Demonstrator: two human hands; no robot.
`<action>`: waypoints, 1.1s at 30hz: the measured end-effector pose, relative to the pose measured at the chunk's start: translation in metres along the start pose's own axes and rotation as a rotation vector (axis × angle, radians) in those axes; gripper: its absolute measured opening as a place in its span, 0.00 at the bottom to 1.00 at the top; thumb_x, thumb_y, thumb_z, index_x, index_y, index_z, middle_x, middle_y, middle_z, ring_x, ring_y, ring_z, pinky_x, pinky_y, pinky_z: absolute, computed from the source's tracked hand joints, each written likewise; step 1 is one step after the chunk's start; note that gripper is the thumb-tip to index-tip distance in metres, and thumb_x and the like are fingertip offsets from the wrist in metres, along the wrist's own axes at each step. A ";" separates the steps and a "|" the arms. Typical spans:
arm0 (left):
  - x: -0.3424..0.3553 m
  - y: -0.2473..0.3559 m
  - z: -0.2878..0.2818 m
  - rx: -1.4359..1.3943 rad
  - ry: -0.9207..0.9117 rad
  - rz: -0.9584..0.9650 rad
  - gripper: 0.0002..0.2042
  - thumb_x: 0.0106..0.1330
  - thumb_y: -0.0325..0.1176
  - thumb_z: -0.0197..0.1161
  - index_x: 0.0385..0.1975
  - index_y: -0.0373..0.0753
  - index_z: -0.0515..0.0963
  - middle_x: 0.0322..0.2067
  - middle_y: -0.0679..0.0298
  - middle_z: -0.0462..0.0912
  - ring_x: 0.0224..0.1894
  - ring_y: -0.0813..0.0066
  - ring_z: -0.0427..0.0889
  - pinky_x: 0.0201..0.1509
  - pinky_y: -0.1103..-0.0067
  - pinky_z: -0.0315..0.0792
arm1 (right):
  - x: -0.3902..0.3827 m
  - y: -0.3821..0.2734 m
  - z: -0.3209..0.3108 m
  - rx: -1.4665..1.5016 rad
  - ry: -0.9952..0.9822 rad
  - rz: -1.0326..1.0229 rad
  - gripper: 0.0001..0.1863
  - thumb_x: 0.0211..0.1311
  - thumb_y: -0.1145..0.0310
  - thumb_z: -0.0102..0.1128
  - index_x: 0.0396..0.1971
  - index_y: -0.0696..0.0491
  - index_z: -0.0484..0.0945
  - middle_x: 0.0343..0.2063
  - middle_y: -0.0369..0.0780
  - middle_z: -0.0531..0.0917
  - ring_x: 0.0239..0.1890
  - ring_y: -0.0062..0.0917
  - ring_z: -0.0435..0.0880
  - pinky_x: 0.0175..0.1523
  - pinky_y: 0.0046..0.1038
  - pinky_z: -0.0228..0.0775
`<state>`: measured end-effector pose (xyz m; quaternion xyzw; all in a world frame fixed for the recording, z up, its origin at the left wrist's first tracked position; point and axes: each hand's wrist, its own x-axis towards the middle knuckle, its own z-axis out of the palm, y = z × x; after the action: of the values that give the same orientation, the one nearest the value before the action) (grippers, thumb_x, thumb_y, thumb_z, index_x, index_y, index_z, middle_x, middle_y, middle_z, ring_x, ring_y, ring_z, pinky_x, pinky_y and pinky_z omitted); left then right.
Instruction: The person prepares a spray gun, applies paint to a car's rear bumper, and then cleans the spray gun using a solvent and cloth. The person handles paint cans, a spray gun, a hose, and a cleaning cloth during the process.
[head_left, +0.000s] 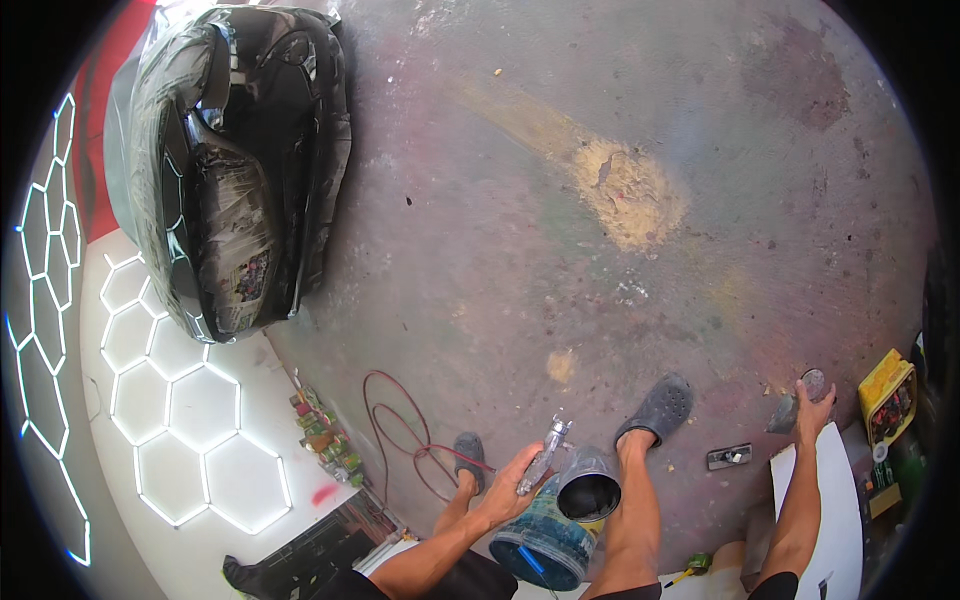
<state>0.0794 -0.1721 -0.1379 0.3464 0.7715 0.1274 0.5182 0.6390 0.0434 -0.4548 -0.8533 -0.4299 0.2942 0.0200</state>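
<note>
My left hand (515, 472) is wrapped round the handle of a silver spray gun (546, 456) at the lower middle. Beside the gun, a metal cup (590, 462) tips its dark open mouth toward me; I cannot tell how firmly it is joined to the gun. Under it stands a stained blue bucket (548, 548). Far to the right, my right arm reaches out over a white panel (838, 510). There my right hand (818, 404) has its fingers closed round a grey container with a round top (812, 381); its exact kind is unclear.
A red hose (410, 448) loops on the stained floor left of my feet in dark clogs (664, 408). A small grey block-like tool (729, 457) and a yellow tub (884, 395) lie to the right. A partly masked black car (250, 170) stands upper left.
</note>
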 end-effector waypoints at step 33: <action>0.021 0.088 0.031 0.045 -0.083 0.157 0.36 0.65 0.24 0.67 0.76 0.44 0.66 0.72 0.53 0.73 0.71 0.46 0.74 0.68 0.54 0.69 | -0.322 -0.321 -0.179 0.184 -0.414 -0.763 0.42 0.65 0.70 0.68 0.78 0.63 0.64 0.70 0.59 0.66 0.71 0.56 0.70 0.76 0.49 0.62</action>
<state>0.1375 -0.0992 -0.1177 0.4222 0.7226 0.1360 0.5302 0.3534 0.0449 -0.0587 -0.5514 -0.6810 0.4676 0.1165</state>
